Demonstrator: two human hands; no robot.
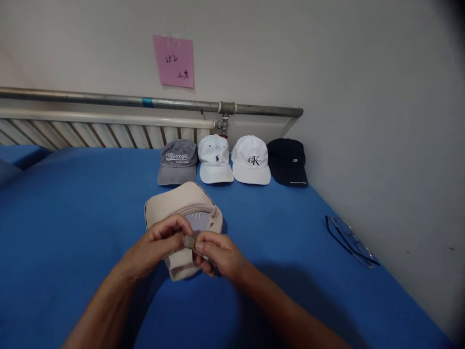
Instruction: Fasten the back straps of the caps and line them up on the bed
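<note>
A beige baseball cap [169, 203] lies upside down on the blue bed sheet, its brim pointing away from me and its lining showing. At its near side, a small brownish-grey buckle or strap end [189, 241] is between my two hands. My left hand [156, 245] pinches the strap from the left, with thumb and forefinger closed. From the right, my right hand [221, 252] grips the strap between thumb and forefinger, its other fingers curled beneath. The fingers cover part of the strap and the back opening.
Behind the beige cap stand a grey cap [177, 174], a pale blue-white cap [216, 173], a white cap [250, 172] and a black cap [288, 165] in a row. Eyeglasses [350, 242] lie at the right edge. A radiator [119, 135] and metal pipe [109, 99] run along the wall.
</note>
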